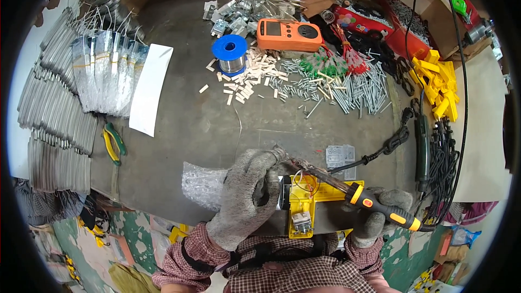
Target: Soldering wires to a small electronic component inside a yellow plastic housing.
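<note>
Lower centre: gloved left hand (247,195) pinching solder wire beside yellow plastic housing (305,202) | lower right: gloved right hand (380,211) wrapped around soldering iron (347,187) | advice: brace wrists, touch tip briefly, feed wire sparingly, avoid melting plastic.

A dark, worn surface (195,125) fills the view under even light; below its near edge lies a green, paint-chipped floor (92,249).
</note>
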{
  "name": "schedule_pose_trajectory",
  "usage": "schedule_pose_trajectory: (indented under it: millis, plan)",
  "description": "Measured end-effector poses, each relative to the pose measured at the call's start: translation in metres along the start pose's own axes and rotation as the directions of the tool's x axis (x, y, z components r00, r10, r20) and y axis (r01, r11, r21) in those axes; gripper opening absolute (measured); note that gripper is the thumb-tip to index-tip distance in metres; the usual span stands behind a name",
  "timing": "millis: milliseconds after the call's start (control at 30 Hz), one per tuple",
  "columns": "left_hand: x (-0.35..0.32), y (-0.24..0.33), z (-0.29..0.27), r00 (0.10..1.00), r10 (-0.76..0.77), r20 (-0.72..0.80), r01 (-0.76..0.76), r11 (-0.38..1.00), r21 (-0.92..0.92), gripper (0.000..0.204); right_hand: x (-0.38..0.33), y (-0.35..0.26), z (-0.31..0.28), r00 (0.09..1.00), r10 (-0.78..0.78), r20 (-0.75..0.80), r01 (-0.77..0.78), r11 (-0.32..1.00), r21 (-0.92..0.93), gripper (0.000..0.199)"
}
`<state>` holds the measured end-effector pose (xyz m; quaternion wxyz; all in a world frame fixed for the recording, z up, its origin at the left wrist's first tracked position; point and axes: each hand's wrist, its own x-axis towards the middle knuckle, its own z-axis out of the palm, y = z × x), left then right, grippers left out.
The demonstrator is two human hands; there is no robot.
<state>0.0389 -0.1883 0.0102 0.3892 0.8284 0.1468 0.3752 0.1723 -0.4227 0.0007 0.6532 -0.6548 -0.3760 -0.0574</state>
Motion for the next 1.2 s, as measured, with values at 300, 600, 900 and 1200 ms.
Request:
schedule_pose_trajectory:
  millis: [300, 600, 900, 1200]
  plan:
    - [0.0, 0.007, -0.001, 0.995, -0.09, 0.035, 0.09, 0.996, 0.009, 0.026, -0.003, -0.002, -0.004, 0.999, 0.041, 0.002, -0.041, 0.992, -0.121, 0.058]
    - [-0.005, 0.01, 0.0, 1.0, -0.028, 0.002, 0.028, 0.989, -0.147, 0.034, 0.019, -0.011, -0.006, 0.996, -0.076, 0.051, 0.067, 0.985, 0.161, 0.052]
    - [0.002, 0.014, 0.008, 0.997, 0.059, 0.043, -0.055, 0.994, -0.098, 0.035, 0.0, -0.001, -0.008, 0.939, 0.018, -0.344, 0.022, 0.993, 0.114, 0.059]
    - [0.001, 0.015, 0.006, 0.995, -0.005, 0.096, 0.013, 0.997, -0.078, 0.035, 0.008, -0.013, -0.005, 0.965, 0.104, -0.242, -0.082, 0.992, 0.099, 0.061]
